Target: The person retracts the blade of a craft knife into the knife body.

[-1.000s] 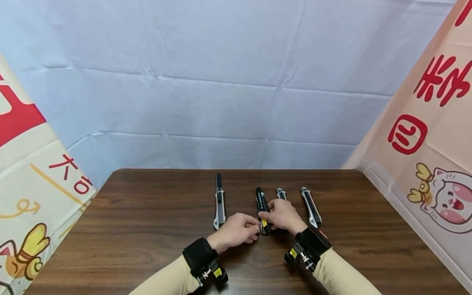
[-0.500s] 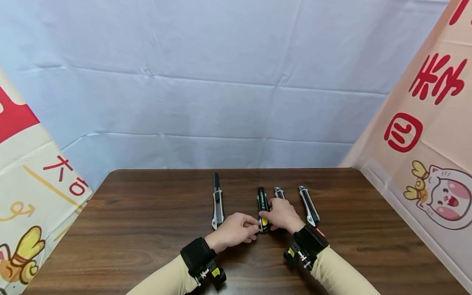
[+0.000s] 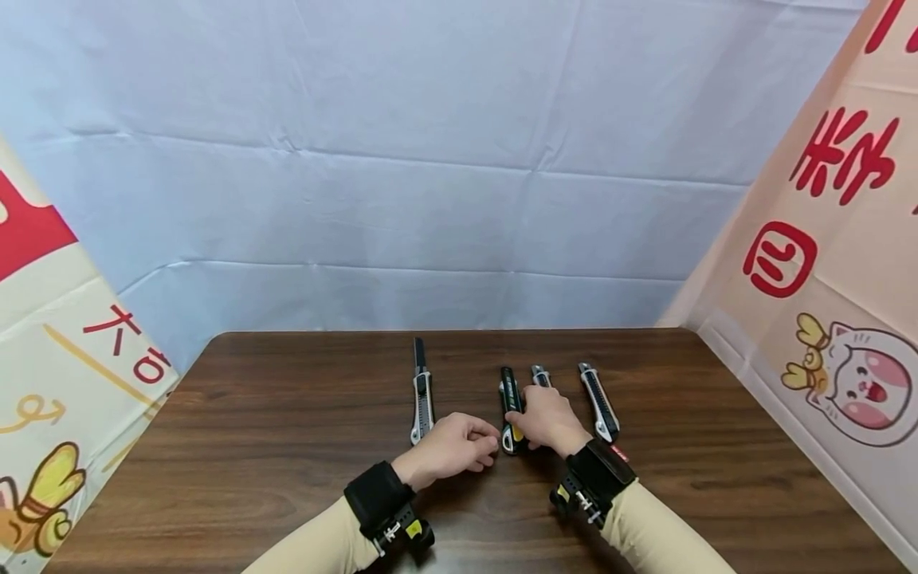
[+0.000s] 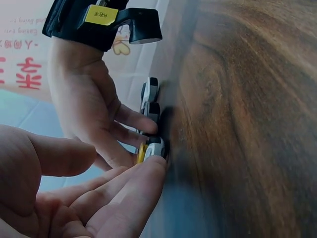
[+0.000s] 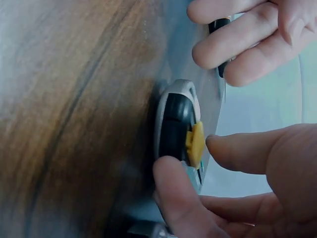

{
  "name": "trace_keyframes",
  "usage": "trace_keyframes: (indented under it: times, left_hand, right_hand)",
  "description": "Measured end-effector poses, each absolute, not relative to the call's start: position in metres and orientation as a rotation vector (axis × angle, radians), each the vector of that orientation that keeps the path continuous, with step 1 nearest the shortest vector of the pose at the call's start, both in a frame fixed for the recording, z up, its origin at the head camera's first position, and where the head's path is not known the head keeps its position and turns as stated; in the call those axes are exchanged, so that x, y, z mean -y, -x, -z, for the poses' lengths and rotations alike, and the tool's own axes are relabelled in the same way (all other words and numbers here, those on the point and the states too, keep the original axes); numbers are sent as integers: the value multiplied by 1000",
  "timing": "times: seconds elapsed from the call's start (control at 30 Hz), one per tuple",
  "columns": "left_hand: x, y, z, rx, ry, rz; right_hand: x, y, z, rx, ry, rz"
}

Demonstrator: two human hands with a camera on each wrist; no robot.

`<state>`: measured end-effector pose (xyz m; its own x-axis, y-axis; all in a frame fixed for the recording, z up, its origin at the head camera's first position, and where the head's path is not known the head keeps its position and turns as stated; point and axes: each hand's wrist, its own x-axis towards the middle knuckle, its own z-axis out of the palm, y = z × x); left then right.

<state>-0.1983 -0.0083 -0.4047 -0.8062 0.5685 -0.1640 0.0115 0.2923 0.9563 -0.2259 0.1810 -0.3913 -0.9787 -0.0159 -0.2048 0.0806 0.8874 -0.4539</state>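
Observation:
A black utility knife with a yellow slider (image 3: 511,410) lies on the wooden table, its long axis pointing away from me. My right hand (image 3: 552,418) holds its near part: in the right wrist view the thumb is at the yellow slider (image 5: 195,145) and a finger lies against the side. My left hand (image 3: 455,446) is just left of the knife's near end, fingers loosely bent and holding nothing. From the left wrist view, its fingertips (image 4: 157,166) overlap the knife's end; contact is unclear. Right of it, a grey utility knife (image 3: 541,375) is partly hidden by the right hand.
At the left lies a silver-grey utility knife with its dark blade out (image 3: 423,402). Another silver-and-black one (image 3: 599,402) slants at the right. Pale blue cloth (image 3: 402,199) hangs behind the table (image 3: 251,462), with printed sheets at both sides.
The black and yellow knife has turned slightly, its far end swinging right, so it lies straighter. A small gap now shows between it and the left hand. The head view has shifted a little.

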Motion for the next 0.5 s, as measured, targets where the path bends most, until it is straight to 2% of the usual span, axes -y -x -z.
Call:
trace_keyframes:
  times: [0.5]
  left_hand:
    - [38, 203, 400, -2103, -509, -1549]
  right_hand:
    - [-178, 226, 389, -3060, 81, 669]
